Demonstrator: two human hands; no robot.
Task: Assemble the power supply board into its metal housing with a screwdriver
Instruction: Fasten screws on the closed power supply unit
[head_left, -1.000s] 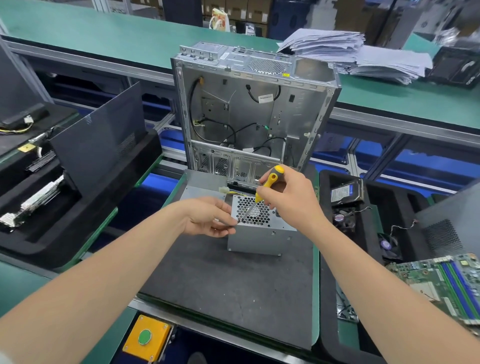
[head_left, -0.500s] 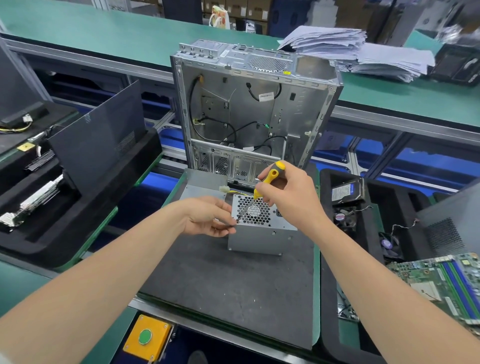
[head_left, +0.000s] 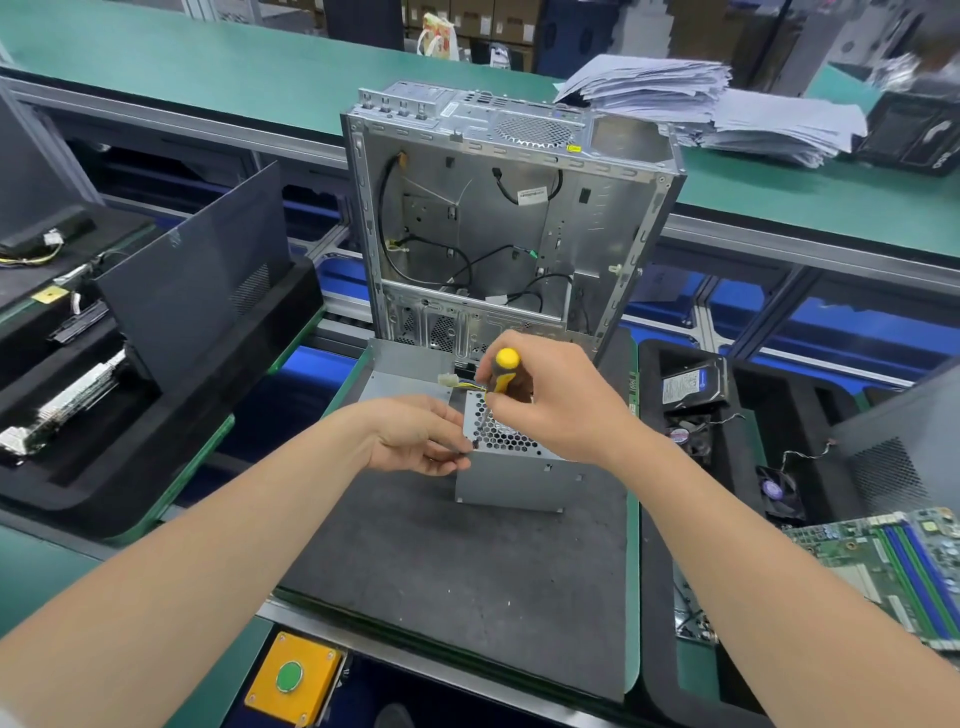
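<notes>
A grey metal power supply housing (head_left: 514, 480) with a perforated top sits on the black mat (head_left: 457, 571) in the middle. My right hand (head_left: 561, 405) grips a yellow-and-black screwdriver (head_left: 503, 371), its tip down at the near left corner of the housing top. My left hand (head_left: 421, 436) is at that same corner, its fingertips pinched beside the screwdriver tip; what they pinch is too small to tell. Yellow wires with a white connector (head_left: 448, 380) stick out behind the housing.
An open, upright computer case (head_left: 498, 228) stands right behind the housing. A black foam tray with a dark panel (head_left: 197, 291) is at the left. Right of the mat are a hard drive (head_left: 693, 384), small fans (head_left: 779, 491) and a green motherboard (head_left: 893, 566). A yellow box with a green button (head_left: 291, 675) sits at the near edge.
My right hand has tilted the screwdriver more upright and moved it slightly left over the housing corner. My left hand stays at the same corner.
</notes>
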